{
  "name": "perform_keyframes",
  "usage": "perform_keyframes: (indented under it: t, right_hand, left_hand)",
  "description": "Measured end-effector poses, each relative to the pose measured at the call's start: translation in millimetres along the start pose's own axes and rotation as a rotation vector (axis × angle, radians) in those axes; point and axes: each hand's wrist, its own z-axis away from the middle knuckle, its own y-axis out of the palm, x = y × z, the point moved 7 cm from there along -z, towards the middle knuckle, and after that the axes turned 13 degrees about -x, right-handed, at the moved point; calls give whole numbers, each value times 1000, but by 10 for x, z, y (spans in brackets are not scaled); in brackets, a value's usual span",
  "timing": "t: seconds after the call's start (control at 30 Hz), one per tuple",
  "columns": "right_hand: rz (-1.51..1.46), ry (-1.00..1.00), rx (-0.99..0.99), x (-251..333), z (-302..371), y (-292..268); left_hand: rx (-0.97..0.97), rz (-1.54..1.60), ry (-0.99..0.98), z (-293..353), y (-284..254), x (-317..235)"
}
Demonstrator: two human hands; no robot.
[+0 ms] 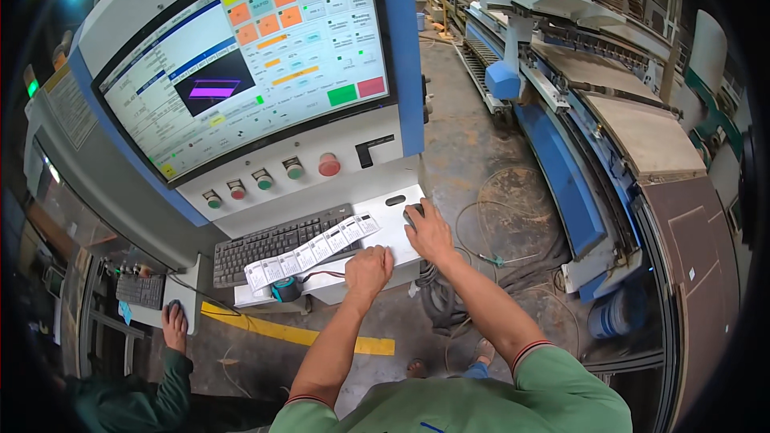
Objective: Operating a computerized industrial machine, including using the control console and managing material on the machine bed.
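On the console's white shelf (391,232), my right hand (431,234) cups the black mouse (413,211); my left hand (369,270) is curled near the front edge, gripping what, if anything, I cannot tell. I judge the mouse light, rigid, easily slid, best held by its sides. Keyboard (233,263) and paper strip (313,250) lie leftward; rightward, stained floor (453,140) meets a blue machine (561,184).
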Motion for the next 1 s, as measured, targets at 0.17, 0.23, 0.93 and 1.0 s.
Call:
perform_keyframes:
  t: [0.17,0.23,0.93,1.0]
  right_hand:
    - [18,5,35,-6,-2,26]
    - [21,15,42,-14,-3,25]
    - [56,13,18,-5,-5,0]
    - [54,16,16,-23,-6,2]
  left_hand:
    - [-3,-2,10,1,-9,11]
    - [-8,-1,16,-3,-9,1]
    - [-15,4,16,1,-11,2]
    - [-10,8,18,-5,-1,-2]
